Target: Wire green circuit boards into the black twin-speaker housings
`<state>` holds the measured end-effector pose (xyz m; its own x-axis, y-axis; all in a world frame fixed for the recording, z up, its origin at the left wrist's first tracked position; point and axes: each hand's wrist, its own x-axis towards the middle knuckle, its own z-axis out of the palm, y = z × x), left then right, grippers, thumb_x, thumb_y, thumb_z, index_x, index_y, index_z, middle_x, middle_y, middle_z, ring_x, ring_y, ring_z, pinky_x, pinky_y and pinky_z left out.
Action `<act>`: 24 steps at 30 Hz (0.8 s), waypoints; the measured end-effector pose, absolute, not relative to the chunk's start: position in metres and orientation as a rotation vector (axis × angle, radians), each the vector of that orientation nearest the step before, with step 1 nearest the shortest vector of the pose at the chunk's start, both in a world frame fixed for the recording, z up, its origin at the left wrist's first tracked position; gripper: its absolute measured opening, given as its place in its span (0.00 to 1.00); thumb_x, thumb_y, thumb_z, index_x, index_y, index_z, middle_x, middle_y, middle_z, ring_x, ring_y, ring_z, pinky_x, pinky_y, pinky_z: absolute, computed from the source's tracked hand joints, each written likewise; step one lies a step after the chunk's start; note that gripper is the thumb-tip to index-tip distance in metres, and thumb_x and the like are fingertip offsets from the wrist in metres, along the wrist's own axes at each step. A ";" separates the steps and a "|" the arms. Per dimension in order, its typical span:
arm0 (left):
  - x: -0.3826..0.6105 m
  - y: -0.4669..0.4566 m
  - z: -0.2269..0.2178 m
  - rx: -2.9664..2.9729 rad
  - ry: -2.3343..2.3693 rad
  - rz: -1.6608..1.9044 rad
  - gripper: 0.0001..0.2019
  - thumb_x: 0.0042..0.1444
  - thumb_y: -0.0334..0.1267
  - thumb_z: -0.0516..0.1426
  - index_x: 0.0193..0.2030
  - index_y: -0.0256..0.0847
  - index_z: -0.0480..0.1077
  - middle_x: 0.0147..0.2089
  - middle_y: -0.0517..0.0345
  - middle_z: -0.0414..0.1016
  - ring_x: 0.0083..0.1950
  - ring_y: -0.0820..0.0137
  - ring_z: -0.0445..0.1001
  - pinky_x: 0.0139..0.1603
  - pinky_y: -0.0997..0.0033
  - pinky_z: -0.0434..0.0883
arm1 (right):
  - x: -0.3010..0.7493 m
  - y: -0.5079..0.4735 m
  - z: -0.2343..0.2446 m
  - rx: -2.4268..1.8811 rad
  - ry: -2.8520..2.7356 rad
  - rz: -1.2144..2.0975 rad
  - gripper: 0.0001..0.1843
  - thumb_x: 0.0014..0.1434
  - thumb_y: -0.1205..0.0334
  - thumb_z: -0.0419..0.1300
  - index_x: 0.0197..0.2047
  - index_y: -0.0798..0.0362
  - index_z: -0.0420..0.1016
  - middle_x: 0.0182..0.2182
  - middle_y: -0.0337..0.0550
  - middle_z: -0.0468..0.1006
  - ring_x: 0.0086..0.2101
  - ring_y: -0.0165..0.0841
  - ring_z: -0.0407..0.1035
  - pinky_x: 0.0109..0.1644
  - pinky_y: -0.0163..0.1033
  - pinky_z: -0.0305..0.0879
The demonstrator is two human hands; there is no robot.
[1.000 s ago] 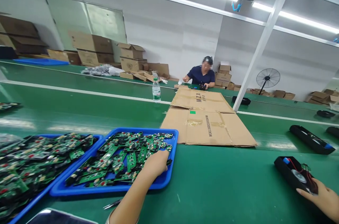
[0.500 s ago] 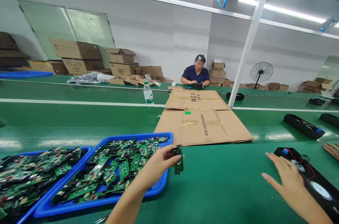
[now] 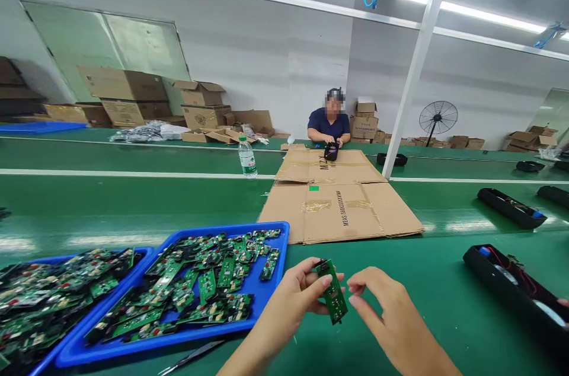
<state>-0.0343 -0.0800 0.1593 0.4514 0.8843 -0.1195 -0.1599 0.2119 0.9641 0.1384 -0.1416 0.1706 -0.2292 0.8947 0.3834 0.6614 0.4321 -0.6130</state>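
My left hand (image 3: 296, 299) pinches a small green circuit board (image 3: 332, 298) above the green table, just right of a blue tray (image 3: 267, 311) full of similar boards. My right hand (image 3: 386, 311) hovers beside the board with its fingers curled and apart, its fingertips almost touching the board's right edge. It holds nothing. A long black speaker housing (image 3: 511, 293) with red wires lies to the right on the table.
A second blue tray (image 3: 40, 358) of boards sits at far left. Tweezers (image 3: 191, 357) lie below the tray. Flattened cardboard (image 3: 342, 210) and a water bottle (image 3: 247, 158) lie beyond. A seated person (image 3: 329, 124) works across the table. More black housings (image 3: 507, 207) lie at right.
My left hand lifted a board out of the tray and brought it rightward and closer. My right hand left the black housing and moved left to meet the board.
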 end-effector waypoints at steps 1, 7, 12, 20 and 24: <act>-0.034 -0.082 0.159 1.149 0.813 0.853 0.17 0.43 0.45 0.66 0.35 0.37 0.69 0.23 0.64 0.71 0.26 0.73 0.71 0.25 0.75 0.73 | 0.134 -0.138 0.169 -1.253 -1.942 0.367 0.06 0.63 0.67 0.50 0.39 0.49 0.67 0.35 0.39 0.73 0.36 0.32 0.68 0.38 0.36 0.65; -0.032 -0.095 0.164 1.235 0.753 0.763 0.14 0.46 0.43 0.64 0.35 0.35 0.72 0.24 0.62 0.70 0.27 0.75 0.66 0.23 0.79 0.70 | 0.123 -0.129 0.162 -1.059 -1.854 0.171 0.04 0.63 0.68 0.51 0.41 0.50 0.65 0.30 0.38 0.72 0.32 0.31 0.67 0.34 0.34 0.63; -0.031 -0.099 0.166 1.261 0.763 0.741 0.14 0.44 0.41 0.64 0.35 0.35 0.71 0.30 0.58 0.73 0.30 0.72 0.68 0.21 0.79 0.69 | 0.123 -0.124 0.154 -1.029 -1.921 -0.034 0.03 0.62 0.68 0.52 0.39 0.52 0.65 0.28 0.40 0.71 0.28 0.32 0.64 0.31 0.37 0.60; -0.040 -0.087 0.164 1.262 0.777 0.735 0.16 0.41 0.45 0.65 0.29 0.36 0.69 0.23 0.64 0.67 0.24 0.74 0.65 0.18 0.78 0.66 | 0.131 -0.117 0.154 -1.006 -2.078 -0.171 0.07 0.62 0.71 0.49 0.42 0.53 0.65 0.30 0.43 0.72 0.29 0.34 0.64 0.33 0.39 0.61; -0.063 -0.076 0.175 1.072 0.769 0.866 0.18 0.41 0.50 0.65 0.32 0.37 0.72 0.23 0.60 0.73 0.24 0.73 0.70 0.22 0.78 0.67 | 0.142 -0.070 0.139 -1.314 -2.188 -0.009 0.09 0.64 0.66 0.49 0.47 0.53 0.65 0.39 0.46 0.72 0.38 0.34 0.67 0.41 0.39 0.67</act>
